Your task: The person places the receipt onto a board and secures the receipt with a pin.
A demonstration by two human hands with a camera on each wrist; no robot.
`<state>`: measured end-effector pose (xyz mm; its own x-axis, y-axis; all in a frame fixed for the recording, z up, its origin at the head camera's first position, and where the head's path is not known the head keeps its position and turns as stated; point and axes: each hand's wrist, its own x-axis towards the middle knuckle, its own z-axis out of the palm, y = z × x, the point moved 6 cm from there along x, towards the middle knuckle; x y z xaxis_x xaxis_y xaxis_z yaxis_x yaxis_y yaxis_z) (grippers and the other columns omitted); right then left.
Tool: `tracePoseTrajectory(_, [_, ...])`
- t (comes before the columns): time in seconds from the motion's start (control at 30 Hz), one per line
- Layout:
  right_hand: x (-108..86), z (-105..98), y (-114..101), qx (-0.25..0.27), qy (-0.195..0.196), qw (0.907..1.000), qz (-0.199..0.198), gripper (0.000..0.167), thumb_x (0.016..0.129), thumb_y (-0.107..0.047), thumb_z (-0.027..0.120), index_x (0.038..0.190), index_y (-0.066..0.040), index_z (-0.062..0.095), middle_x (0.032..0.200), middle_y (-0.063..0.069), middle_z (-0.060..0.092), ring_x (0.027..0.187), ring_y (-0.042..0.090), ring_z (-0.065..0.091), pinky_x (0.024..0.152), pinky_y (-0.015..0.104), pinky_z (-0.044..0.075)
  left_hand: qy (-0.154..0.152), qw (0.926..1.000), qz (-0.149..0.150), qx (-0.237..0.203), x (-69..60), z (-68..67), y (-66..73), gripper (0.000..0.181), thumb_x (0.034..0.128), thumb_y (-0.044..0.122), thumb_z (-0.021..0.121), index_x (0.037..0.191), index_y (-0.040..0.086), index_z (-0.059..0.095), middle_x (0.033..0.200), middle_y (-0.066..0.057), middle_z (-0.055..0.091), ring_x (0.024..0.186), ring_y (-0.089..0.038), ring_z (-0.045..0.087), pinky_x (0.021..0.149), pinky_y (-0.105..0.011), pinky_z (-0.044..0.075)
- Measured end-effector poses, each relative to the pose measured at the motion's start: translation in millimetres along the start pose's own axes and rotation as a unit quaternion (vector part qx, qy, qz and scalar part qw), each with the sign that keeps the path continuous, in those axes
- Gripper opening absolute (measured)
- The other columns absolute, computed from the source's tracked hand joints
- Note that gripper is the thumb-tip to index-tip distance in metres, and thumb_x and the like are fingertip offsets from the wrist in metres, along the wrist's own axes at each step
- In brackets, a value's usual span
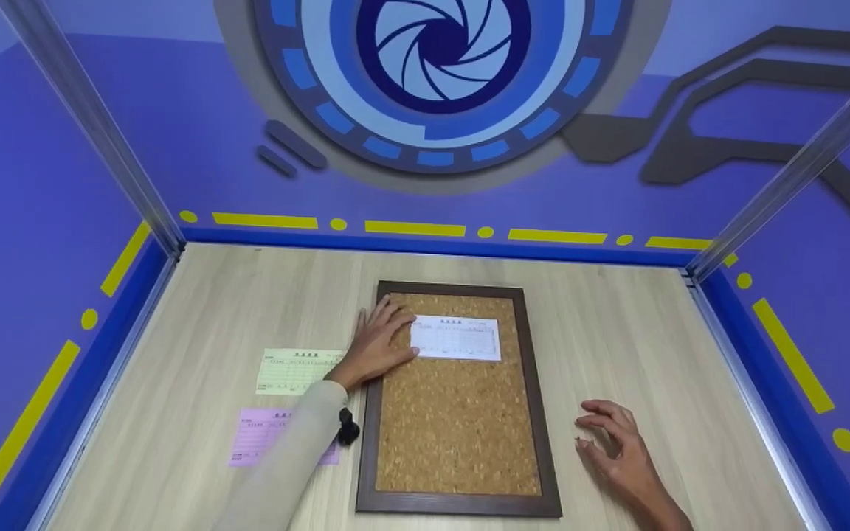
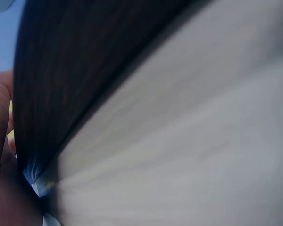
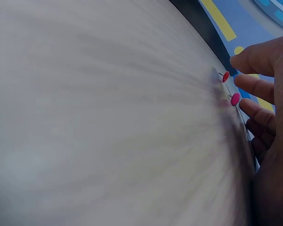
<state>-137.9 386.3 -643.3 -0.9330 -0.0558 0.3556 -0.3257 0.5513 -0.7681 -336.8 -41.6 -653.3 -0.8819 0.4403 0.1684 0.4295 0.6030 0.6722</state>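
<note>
A white printed slip [image 1: 456, 341] lies on the upper part of a cork board [image 1: 458, 428] with a dark brown frame. My left hand [image 1: 377, 343] rests over the board's left side, its fingertips and thumb touching the slip's left edge. In the left wrist view the dark frame [image 2: 85, 61] hides most of that hand. My right hand [image 1: 620, 453] is over the table right of the board, fingers loosely bent and apart. By its fingertips in the right wrist view are a red thumbtack [image 3: 226, 76] and a pink thumbtack [image 3: 235, 99]; neither looks pinched.
Left of the board, a pale green slip [image 1: 281, 372] and a pink slip [image 1: 255, 439] lie on the wooden table [image 1: 233, 295], partly covered by the left arm. Blue panels [image 1: 174, 125] with metal corner posts [image 1: 93, 110] enclose the back and sides.
</note>
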Motion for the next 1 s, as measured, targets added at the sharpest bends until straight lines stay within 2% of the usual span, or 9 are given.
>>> tracePoseTrajectory(0.13, [3.3,1.5,1.3,-0.012,-0.001,0.9998,0.017,0.037,0.083,0.013,0.087,0.108,-0.014,0.080,0.136,0.017,0.067,0.135,0.027,0.047,0.113,0.010,0.029,0.000,1.0000,-0.006,0.004,1.8,-0.7,-2.0,0.072,0.0926,0.045,0.077,0.156,0.016,0.061,0.173,-0.016,0.041,0.170,-0.039,0.011,0.130,-0.074,-0.002])
tracePoseTrajectory(0.37, [4.5,4.7,3.7,-0.034,-0.010,0.9980,0.052,0.034,0.085,0.009,0.087,0.101,-0.020,0.080,0.138,0.009,0.066,0.137,0.018,0.046,0.114,0.006,0.029,0.001,1.0000,0.000,0.002,2.4,-6.1,3.5,0.071,0.0926,0.040,0.079,0.156,0.014,0.060,0.172,-0.018,0.042,0.169,-0.043,0.013,0.129,-0.075,-0.002])
tracePoseTrajectory(0.6, [5.6,5.0,3.8,-0.028,-0.007,0.9981,0.055,0.034,0.086,0.011,0.086,0.097,-0.020,0.080,0.138,0.009,0.067,0.137,0.019,0.047,0.114,0.005,0.032,-0.010,1.0000,0.001,-0.001,3.7,-3.0,-4.5,0.075,0.0954,0.049,0.075,0.160,0.016,0.057,0.177,-0.012,0.037,0.171,-0.037,0.008,0.131,-0.071,-0.005])
tracePoseTrajectory(0.83, [4.9,6.1,7.5,-0.034,-0.001,0.9978,0.057,0.035,0.085,0.012,0.086,0.094,-0.020,0.079,0.136,0.010,0.068,0.135,0.011,0.049,0.112,0.004,0.035,-0.004,1.0000,0.004,-0.007,-1.8,-6.5,2.4,0.070,0.0960,0.042,0.077,0.157,0.013,0.059,0.174,-0.017,0.040,0.169,-0.043,0.011,0.129,-0.076,-0.003])
tracePoseTrajectory(1.0, [0.0,3.6,10.3,-0.041,0.003,0.9973,0.060,0.037,0.084,0.012,0.086,0.090,-0.023,0.076,0.134,0.010,0.069,0.134,0.013,0.051,0.109,0.002,0.035,-0.008,0.9999,0.006,-0.009,-2.4,-0.5,2.2,0.071,0.0964,0.044,0.077,0.159,0.015,0.058,0.176,-0.015,0.038,0.169,-0.042,0.010,0.129,-0.075,-0.003])
